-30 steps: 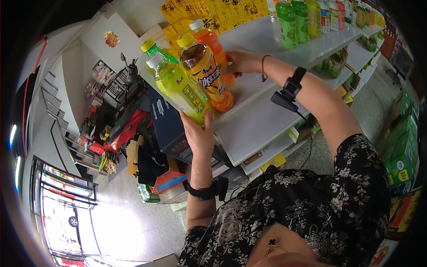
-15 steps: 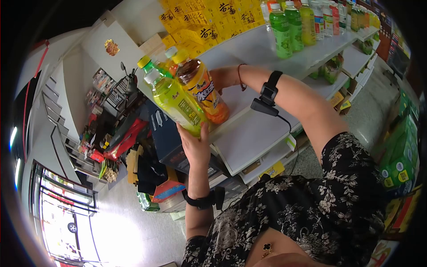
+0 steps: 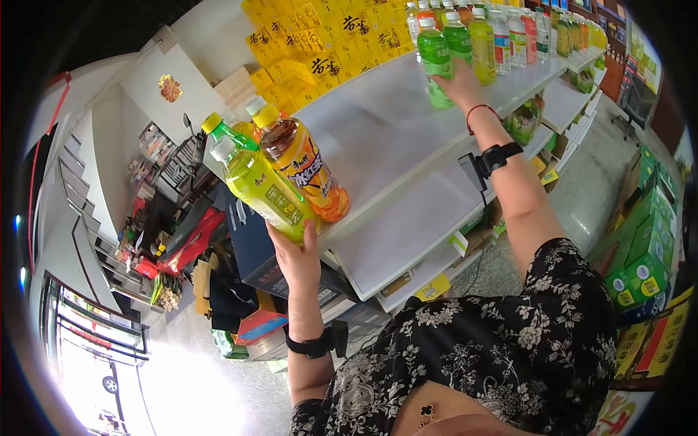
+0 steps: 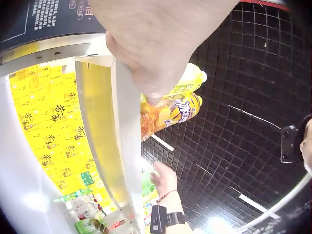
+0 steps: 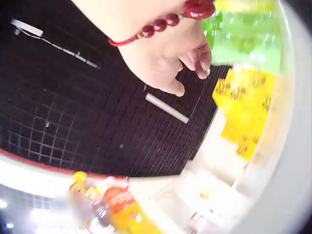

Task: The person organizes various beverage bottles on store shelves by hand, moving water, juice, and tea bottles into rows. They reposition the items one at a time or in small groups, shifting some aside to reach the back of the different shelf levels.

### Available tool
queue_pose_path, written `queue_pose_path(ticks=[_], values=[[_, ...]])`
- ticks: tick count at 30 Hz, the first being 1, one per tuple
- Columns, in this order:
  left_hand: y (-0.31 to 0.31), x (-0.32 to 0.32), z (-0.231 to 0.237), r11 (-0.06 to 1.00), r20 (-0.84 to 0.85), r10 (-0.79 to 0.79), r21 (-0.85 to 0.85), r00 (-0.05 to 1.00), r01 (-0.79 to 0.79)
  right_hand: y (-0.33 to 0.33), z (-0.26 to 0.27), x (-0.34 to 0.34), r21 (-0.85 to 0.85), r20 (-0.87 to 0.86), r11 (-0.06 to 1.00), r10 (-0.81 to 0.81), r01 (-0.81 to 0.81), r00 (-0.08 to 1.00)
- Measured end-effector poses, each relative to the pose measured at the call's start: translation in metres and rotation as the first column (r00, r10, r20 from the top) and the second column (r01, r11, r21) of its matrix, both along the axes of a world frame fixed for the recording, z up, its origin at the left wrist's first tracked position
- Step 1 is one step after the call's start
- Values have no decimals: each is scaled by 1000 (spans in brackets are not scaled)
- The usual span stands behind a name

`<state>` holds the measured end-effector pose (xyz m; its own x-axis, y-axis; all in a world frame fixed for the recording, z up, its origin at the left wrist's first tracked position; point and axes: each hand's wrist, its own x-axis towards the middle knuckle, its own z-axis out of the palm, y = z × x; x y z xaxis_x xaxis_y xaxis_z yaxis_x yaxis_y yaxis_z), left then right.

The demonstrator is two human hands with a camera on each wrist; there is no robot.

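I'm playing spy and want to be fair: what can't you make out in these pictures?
Head view: most of the orange bottle, behind the brown bottle.
Head view: words on the far bottles, too small.
Left wrist view: much of the yellow-green bottle, behind the left hand.
Right wrist view: writing on the green bottle, blurred.

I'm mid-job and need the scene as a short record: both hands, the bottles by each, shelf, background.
Left hand: holds the yellow-green bottle low down, at the shelf's left end
Beside that bottle: yellow-capped iced tea bottle with an orange label
Right hand: at the two green bottles farther along; contact unclear
Right wrist: red beaded bracelet, black strap
Shelf: white, bottles at both ends of the stretch between the hands
Background: stacked yellow cartons
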<state>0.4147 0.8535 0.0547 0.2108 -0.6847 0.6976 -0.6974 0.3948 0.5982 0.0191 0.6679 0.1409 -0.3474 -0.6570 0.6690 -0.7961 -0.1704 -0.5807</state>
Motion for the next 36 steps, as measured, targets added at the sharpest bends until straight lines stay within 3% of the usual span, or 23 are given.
queue_pose_path(ticks=[4, 7, 13, 15, 19, 24, 25, 26, 28, 29, 34, 36], values=[[0, 1, -1, 1000, -19, -16, 3, 1000, 16, -28, -18, -24, 196, 75, 978, 56, -70, 996], [-4, 4, -4, 1000, -23, -14, -27, 1000, 13, -31, -13, -25, 314, -13, 939, 149, -138, 989], [-4, 8, -2, 999, -38, -24, 36, 999, 25, -25, 10, 8, 520, 127, 737, 432, -431, 893], [-3, 7, 1, 999, -56, -18, 49, 998, 20, -29, 3, 39, 428, 158, 715, 543, -553, 825], [-1, 3, 7, 997, -93, -15, 76, 996, 22, -26, 8, 112, 467, 138, 492, 780, -735, 610], [9, -4, 20, 985, -242, -155, 35, 958, 168, -46, 3, 188, 464, 132, 338, 888, -819, 441], [18, -8, 25, 999, -104, 38, 32, 994, -35, -46, 4, 196, 463, 129, 329, 894, -823, 429], [22, -6, 23, 998, -103, 50, 28, 993, -47, -47, 4, 203, 461, 144, 308, 899, -832, 413], [28, -1, 19, 947, 1, 277, -169, 961, -273, -49, 4, 213, 454, 161, 281, 907, -845, 388], [34, -4, 23, 923, 16, 299, -258, 954, -285, -49, 6, 216, 475, 164, 251, 916, -843, 365], [54, -23, 35, 942, 101, 289, -208, 952, -264, -54, 11, 224, 505, 253, 162, 911, -848, 325], [55, -28, 35, 973, 191, 147, -206, 971, -107, -58, 9, 227, 503, 320, 73, 910, -861, 264]])
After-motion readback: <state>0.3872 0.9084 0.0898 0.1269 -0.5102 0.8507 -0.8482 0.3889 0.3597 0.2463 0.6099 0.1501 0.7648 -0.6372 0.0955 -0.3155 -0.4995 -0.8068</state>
